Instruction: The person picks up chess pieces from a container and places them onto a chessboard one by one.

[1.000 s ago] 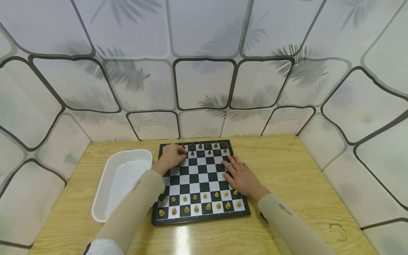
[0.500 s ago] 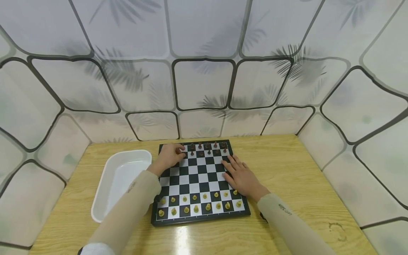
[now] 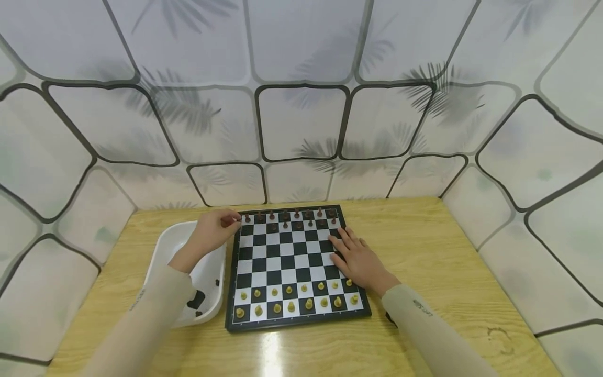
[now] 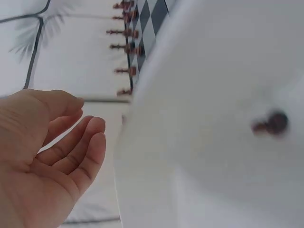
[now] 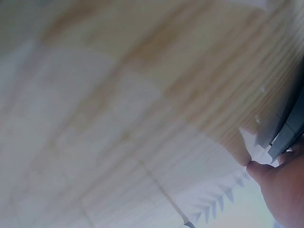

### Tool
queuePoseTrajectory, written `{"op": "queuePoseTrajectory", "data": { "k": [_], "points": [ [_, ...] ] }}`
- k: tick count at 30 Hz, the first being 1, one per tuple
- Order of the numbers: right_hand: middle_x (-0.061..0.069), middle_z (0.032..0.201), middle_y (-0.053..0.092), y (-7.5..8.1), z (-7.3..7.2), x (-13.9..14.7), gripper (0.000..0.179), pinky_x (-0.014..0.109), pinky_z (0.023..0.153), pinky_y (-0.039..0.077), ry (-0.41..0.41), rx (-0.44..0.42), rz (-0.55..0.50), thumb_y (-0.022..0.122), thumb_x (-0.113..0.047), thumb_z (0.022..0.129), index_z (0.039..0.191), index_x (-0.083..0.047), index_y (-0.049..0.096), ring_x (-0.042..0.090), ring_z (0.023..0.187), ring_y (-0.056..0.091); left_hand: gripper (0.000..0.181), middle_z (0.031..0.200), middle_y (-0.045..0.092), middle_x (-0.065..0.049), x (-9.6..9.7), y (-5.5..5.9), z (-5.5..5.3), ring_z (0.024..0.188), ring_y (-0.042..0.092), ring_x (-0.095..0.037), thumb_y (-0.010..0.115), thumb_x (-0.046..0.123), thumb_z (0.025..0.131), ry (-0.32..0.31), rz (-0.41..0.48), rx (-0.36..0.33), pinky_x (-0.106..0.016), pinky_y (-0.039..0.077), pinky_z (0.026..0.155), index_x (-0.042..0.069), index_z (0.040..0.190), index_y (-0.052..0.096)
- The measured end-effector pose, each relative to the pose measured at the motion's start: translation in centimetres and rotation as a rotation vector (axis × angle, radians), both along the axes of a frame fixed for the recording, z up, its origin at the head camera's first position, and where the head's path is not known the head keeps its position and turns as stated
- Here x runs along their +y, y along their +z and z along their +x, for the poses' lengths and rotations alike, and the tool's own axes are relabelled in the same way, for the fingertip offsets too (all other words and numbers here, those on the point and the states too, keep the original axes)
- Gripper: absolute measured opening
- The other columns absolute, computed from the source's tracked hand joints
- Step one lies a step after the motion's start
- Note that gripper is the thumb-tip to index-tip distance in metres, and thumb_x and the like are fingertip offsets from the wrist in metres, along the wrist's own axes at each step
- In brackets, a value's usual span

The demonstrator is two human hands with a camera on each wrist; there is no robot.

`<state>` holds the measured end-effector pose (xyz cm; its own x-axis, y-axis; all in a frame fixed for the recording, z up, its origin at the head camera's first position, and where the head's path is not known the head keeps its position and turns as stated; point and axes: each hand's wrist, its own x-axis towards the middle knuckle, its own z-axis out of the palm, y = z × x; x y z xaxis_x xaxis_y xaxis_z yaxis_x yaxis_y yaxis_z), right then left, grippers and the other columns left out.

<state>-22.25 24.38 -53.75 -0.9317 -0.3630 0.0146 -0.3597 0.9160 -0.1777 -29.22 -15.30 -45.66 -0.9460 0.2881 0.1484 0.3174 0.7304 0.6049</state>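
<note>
A black-and-white chessboard (image 3: 286, 264) lies on the table. Dark brown chess pieces (image 3: 297, 214) stand along its far side, yellow chess pieces (image 3: 291, 306) in two rows along its near side. My left hand (image 3: 209, 233) is above the tray's far right corner, beside the board's left edge. In the left wrist view its fingers curve loosely with a gap to the thumb, and nothing shows between them. My right hand (image 3: 361, 263) rests flat on the board's right edge, fingers spread. In the right wrist view only part of it shows, against the board's dark edge.
A white tray (image 3: 218, 301) stands left of the board, partly covered by my left forearm. Inside it lie a black piece (image 3: 196, 300) of unclear kind and small dark pieces, one a brown chess piece (image 4: 273, 123). Patterned panels (image 3: 301, 125) surround the wooden table (image 3: 414, 230).
My left hand has moved left, off the board's far left corner to the tray. Dark pieces it covered there now show, as do dark things in the tray. The right hand has stayed put.
</note>
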Motion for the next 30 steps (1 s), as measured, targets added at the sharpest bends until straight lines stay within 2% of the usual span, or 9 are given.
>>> {"op": "queuePoseTrajectory", "data": {
  "k": [3, 7, 10, 14, 20, 25, 30],
  "points": [
    [0.017, 0.175, 0.023, 0.0, 0.0, 0.1, 0.062, 0.065, 0.124, 0.030, -0.005, -0.002, 0.001, 0.039, -0.049, 0.112, 0.166, -0.018, 0.034, 0.039, 0.163, 0.018, 0.021, 0.100, 0.078, -0.019, -1.6, -0.3, 0.6, 0.091, 0.073, -0.034, 0.068, 0.013, 0.099, 0.006, -0.016, 0.018, -0.051, 0.059, 0.083, -0.002, 0.111, 0.076],
    [0.017, 0.175, 0.022, 0.0, 0.0, 0.1, 0.062, 0.065, 0.124, 0.030, -0.002, -0.006, 0.005, 0.038, -0.049, 0.113, 0.166, -0.018, 0.033, 0.039, 0.163, 0.018, 0.015, 0.096, 0.078, -0.016, -3.3, -0.8, 1.6, 0.088, 0.073, -0.030, 0.069, 0.010, 0.097, 0.004, -0.034, 0.007, -0.049, 0.060, 0.082, -0.001, 0.104, 0.077],
    [0.017, 0.175, 0.022, 0.0, 0.0, 0.0, 0.062, 0.065, 0.124, 0.030, 0.000, -0.007, 0.002, 0.038, -0.049, 0.113, 0.166, -0.018, 0.033, 0.039, 0.163, 0.018, 0.013, 0.096, 0.078, -0.014, -4.0, -0.9, 2.2, 0.088, 0.071, -0.027, 0.071, 0.010, 0.096, 0.002, -0.047, -0.028, -0.047, 0.060, 0.082, 0.001, 0.104, 0.077],
    [0.017, 0.175, 0.022, 0.2, 0.0, 0.0, 0.062, 0.065, 0.124, 0.031, 0.001, -0.005, 0.002, 0.038, -0.049, 0.113, 0.166, -0.018, 0.034, 0.039, 0.163, 0.018, 0.015, 0.095, 0.076, -0.011, -4.5, -0.5, 2.8, 0.086, 0.067, -0.023, 0.071, 0.011, 0.095, -0.013, -0.082, -0.094, -0.038, 0.058, 0.075, 0.002, 0.107, 0.077],
    [0.019, 0.174, 0.025, 0.4, 0.1, -0.2, 0.062, 0.066, 0.122, 0.032, 0.012, 0.006, 0.011, 0.041, -0.048, 0.112, 0.165, -0.016, 0.036, 0.041, 0.162, 0.020, 0.020, 0.088, 0.074, -0.006, -5.1, 0.2, 4.2, 0.079, 0.065, -0.016, 0.076, 0.012, 0.091, -0.118, -0.150, -0.199, -0.032, 0.052, 0.067, 0.002, 0.108, 0.075],
    [0.018, 0.175, 0.022, 0.3, 0.1, -0.1, 0.062, 0.066, 0.123, 0.031, 0.002, -0.004, 0.011, 0.040, -0.048, 0.112, 0.166, -0.017, 0.034, 0.040, 0.163, 0.017, 0.029, 0.089, 0.073, -0.003, -5.9, -0.4, 5.2, 0.077, 0.063, -0.013, 0.081, 0.017, 0.089, -0.189, -0.185, -0.320, -0.030, 0.052, 0.069, 0.003, 0.112, 0.073],
    [0.020, 0.174, 0.024, 0.3, 0.1, 0.1, 0.062, 0.067, 0.122, 0.031, 0.004, 0.002, -0.002, 0.041, -0.047, 0.112, 0.165, -0.015, 0.036, 0.042, 0.162, 0.019, 0.027, 0.087, 0.071, 0.000, -6.2, -0.9, 6.4, 0.077, 0.061, -0.012, 0.083, 0.018, 0.088, -0.253, -0.201, -0.383, -0.027, 0.050, 0.068, 0.006, 0.110, 0.075]
  ]
}}
